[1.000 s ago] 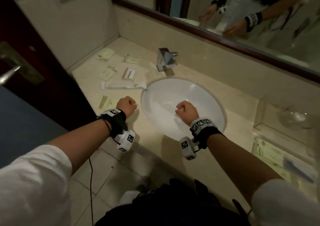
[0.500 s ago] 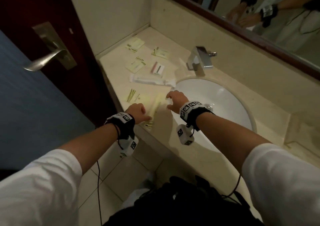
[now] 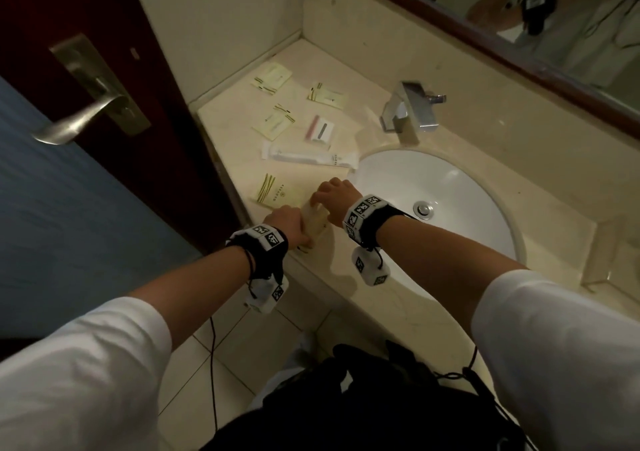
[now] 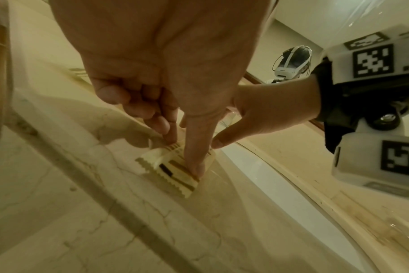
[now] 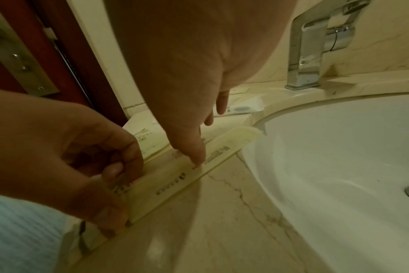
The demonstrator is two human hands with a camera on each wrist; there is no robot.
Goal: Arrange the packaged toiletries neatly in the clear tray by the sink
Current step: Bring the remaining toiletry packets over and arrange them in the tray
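A long pale-yellow packet [image 3: 316, 220] [image 4: 175, 171] [image 5: 175, 182] lies on the marble counter's front edge, left of the sink basin [image 3: 450, 208]. My left hand [image 3: 289, 223] [image 4: 183, 155] [image 5: 110, 194] pinches its near end, with the thumb on top. My right hand [image 3: 325, 194] [image 5: 202, 140] [image 4: 220, 140] rests a thumb tip on the packet's middle, and its fingers hang fairly straight beyond. More packets lie farther back: a yellow sachet [image 3: 277, 192], a white tube pack [image 3: 310, 157], a pink-striped pack [image 3: 320, 131] and three yellow sachets [image 3: 274, 122]. Only a corner of the clear tray [image 3: 602, 277] shows at the far right.
The chrome faucet [image 3: 410, 111] stands behind the basin, below the mirror [image 3: 554, 17]. A dark red door with a metal lever handle [image 3: 86, 114] closes off the counter's left end. Tiled floor and a dark bag [image 3: 363, 398] lie below the counter edge.
Both hands left the sink front, where they were fists, and moved left onto the long packet. The left hand now pinches it. The view swung left, away from the tray.
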